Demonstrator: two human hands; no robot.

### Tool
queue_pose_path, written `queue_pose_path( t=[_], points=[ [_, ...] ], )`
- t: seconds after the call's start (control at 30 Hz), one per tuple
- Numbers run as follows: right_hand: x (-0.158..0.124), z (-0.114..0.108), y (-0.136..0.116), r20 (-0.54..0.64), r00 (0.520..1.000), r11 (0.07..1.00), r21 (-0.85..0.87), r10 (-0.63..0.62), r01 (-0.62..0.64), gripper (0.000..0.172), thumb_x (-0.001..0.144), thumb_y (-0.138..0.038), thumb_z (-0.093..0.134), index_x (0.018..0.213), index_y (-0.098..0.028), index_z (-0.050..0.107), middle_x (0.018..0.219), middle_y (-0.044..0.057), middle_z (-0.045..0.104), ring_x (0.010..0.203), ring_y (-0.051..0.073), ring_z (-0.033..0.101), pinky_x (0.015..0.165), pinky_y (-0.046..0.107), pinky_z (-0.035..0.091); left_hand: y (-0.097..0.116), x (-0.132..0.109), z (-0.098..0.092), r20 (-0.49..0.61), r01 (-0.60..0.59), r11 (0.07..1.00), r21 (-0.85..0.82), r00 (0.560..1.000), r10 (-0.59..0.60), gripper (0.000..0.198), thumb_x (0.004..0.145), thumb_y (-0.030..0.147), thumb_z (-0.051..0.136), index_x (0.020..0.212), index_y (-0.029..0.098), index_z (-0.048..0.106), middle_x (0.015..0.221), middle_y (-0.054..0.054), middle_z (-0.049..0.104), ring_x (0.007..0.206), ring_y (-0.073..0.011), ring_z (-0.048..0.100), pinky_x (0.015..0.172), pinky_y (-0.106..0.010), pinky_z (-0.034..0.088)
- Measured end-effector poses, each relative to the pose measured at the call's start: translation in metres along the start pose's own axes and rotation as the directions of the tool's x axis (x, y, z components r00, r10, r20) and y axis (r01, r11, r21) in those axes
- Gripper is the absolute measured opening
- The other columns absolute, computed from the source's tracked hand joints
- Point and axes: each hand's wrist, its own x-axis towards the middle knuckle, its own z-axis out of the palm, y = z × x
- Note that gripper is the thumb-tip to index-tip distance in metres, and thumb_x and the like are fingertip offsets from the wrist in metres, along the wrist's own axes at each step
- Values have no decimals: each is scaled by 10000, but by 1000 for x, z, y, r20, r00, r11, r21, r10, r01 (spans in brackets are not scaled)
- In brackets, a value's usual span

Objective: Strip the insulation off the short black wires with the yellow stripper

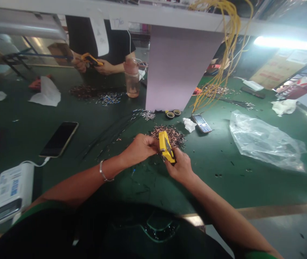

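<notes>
My right hand [180, 163] is wrapped round the lower end of a yellow hand tool [166, 146] with dark parts. At the tool's left side, my left hand [144, 148] has its fingers pinched together; whatever lies between them is too small or hidden to make out. Both hands are just in front of a pile of small copper-coloured and black pieces [173, 135] on the green table [212, 194]. Thin black wires [107, 133] lie left of the pile, with a heap of small white-tipped pieces [148, 115] behind it.
A smartphone [59, 139] cabled to a white power bank [13, 190] lies left. Tape rolls [170, 115], a keypad phone [202, 123] and a plastic bag [266, 140] are behind and right. A pink divider [179, 68] and bottle [131, 79] stand behind; across, a person's hands hold an orange tool [90, 60].
</notes>
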Motion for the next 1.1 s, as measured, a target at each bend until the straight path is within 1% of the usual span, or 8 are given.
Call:
queue_pose_path(
  t=[0.13, 0.23, 0.3, 0.4, 0.5, 0.6, 0.73, 1.1],
  points=[
    [2, 0, -1, 5, 998, 996, 67, 65, -65, 110, 764, -253, 533, 742, -254, 425, 562, -16, 534, 498, 179, 532, 516, 287, 398, -2, 3, -1, -36, 13, 1000, -6, 999, -13, 101, 702, 198, 675, 760, 145, 738, 755, -21, 724, 694, -112, 610, 678, -256, 479],
    [5, -1, -2, 37, 980, 965, 172, 194, -197, 148, 779, -301, 556, 706, -252, 437, 537, -28, 519, 477, 159, 509, 503, 280, 396, -1, 5, -2, -73, 32, 999, -3, 997, -32, 90, 719, 228, 673, 734, 148, 711, 662, -1, 665, 610, -92, 551, 623, -251, 438],
    [8, -1, -2, 106, 949, 904, 289, 298, -316, 142, 777, -335, 582, 729, -239, 490, 549, -27, 541, 485, 155, 516, 507, 283, 413, -1, 6, -3, -86, 59, 998, 20, 995, -57, 97, 733, 244, 659, 724, 155, 696, 560, 25, 587, 515, -79, 473, 538, -250, 370],
    [13, -3, -1, 279, 883, 714, 520, 377, -469, 183, 731, -350, 640, 812, -209, 556, 581, -29, 570, 484, 150, 531, 515, 297, 452, -2, 10, -10, -133, 58, 997, 44, 990, -52, 109, 736, 259, 656, 760, 160, 692, 483, 47, 502, 449, -76, 405, 488, -267, 297],
    [18, -7, 2, 426, 841, 510, 668, 335, -542, 250, 664, -314, 709, 838, -187, 583, 660, -16, 605, 530, 151, 573, 563, 319, 495, -3, 15, -20, -172, 25, 998, 56, 985, -15, 128, 736, 272, 649, 794, 168, 695, 483, 39, 509, 463, -85, 430, 510, -281, 317],
    [21, -13, 4, 533, 821, 398, 721, 206, -567, 273, 658, -286, 740, 871, -173, 612, 720, 7, 644, 630, 174, 622, 646, 344, 519, -1, 18, -30, -163, 5, 996, 86, 987, 9, 125, 726, 295, 657, 756, 177, 684, 497, 27, 534, 489, -89, 460, 541, -287, 348],
    [22, -19, 3, 614, 783, 371, 707, 98, -601, 314, 662, -286, 760, 923, -170, 628, 776, 30, 672, 683, 186, 645, 684, 354, 524, 4, 20, -41, -181, -43, 990, 131, 981, 67, 146, 703, 324, 680, 724, 181, 699, 551, 11, 585, 533, -93, 482, 559, -282, 362],
    [17, -16, 3, 680, 733, 272, 703, 13, -657, 366, 648, -312, 788, 955, -177, 642, 819, 42, 680, 714, 201, 657, 731, 381, 535, 7, 18, -43, -82, -71, 973, 219, 992, 91, 170, 704, 332, 666, 673, 170, 707, 596, -7, 626, 602, -110, 505, 601, -284, 379]
  ],
)
